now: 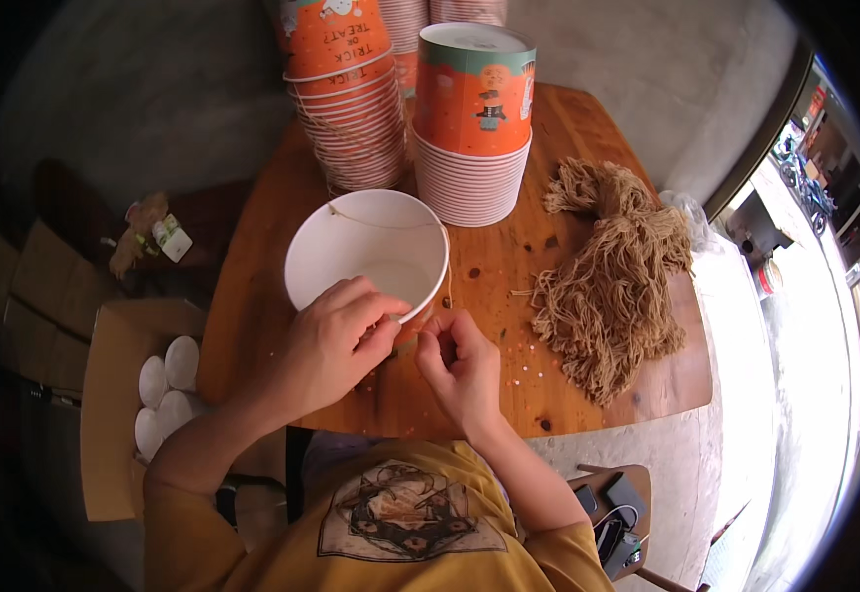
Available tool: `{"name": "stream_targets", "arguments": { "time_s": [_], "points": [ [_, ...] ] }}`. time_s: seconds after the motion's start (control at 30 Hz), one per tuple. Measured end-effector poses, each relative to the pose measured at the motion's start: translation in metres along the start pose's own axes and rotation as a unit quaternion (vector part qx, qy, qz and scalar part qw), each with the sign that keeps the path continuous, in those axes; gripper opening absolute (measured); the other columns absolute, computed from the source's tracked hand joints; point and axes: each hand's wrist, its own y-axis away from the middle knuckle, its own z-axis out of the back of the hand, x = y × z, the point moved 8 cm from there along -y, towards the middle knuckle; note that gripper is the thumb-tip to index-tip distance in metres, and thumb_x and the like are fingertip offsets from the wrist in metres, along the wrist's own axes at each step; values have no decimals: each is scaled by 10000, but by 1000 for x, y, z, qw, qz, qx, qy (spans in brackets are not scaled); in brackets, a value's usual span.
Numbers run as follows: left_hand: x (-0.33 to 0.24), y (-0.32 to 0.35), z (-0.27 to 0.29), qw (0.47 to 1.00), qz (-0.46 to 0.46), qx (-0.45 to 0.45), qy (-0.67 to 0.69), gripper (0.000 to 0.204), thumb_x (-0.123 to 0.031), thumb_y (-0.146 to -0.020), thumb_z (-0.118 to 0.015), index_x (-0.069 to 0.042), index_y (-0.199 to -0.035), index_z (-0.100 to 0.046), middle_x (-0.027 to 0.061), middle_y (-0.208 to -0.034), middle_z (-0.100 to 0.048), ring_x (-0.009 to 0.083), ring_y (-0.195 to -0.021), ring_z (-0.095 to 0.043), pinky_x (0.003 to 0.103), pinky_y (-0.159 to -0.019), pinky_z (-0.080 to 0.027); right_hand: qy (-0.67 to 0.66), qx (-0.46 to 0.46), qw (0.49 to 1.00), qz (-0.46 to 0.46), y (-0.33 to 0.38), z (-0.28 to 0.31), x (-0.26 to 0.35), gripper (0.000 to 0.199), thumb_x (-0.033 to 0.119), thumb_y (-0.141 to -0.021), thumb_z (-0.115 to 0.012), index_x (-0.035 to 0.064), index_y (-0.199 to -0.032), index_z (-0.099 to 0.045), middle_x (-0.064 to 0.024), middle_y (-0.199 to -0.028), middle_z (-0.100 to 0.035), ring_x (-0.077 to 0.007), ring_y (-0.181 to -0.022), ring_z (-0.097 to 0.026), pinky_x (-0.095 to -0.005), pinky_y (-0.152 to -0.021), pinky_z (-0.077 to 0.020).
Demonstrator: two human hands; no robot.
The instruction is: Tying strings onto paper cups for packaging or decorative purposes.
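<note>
A white-lined paper bucket [323,247] stands tilted toward me on the wooden table. My left hand [336,335] pinches its near rim between thumb and fingers. A thin brown string [449,281] crosses the bucket's mouth from a spot near the far rim and hangs down past the right side. Just right of the near rim, my right hand [462,367] is closed with its fingers curled round the lower end of this string. The fingertips partly hide that end. To the right lies a large bundle of tan strings [612,286].
Upside-down orange paper buckets form a stack [474,109] and a leaning stack [346,99] at the back of the table [538,380]. On the left a cardboard box [114,385] holds several white rolls or cups. A stool [637,483] with small electronics stands at lower right.
</note>
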Motion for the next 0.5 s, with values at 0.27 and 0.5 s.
{"name": "stream_targets", "arguments": {
  "time_s": [0.27, 0.5],
  "points": [
    [14, -11, -8, 991, 96, 53, 75, 187, -89, -931, -576, 6, -1081, -637, 137, -951, -617, 287, -801, -630, 356, -725, -507, -10, -34, 999, 3, -12, -5, -8, 137, 121, -908, -647, 40, -905, -536, -76, -677, -594, -148, -567, -569, -290, -566, -492],
    [15, -14, -12, 993, 77, 62, 70, 201, -80, -956, -527, 16, -1104, -623, 157, -983, -625, 318, -842, -640, 370, -751, -512, 5, -27, 999, 22, -14, -13, -11, 168, 147, -931, -631, 54, -969, -497, -124, -724, -653, -261, -625, -676, -352, -584, -533]
  ]
}}
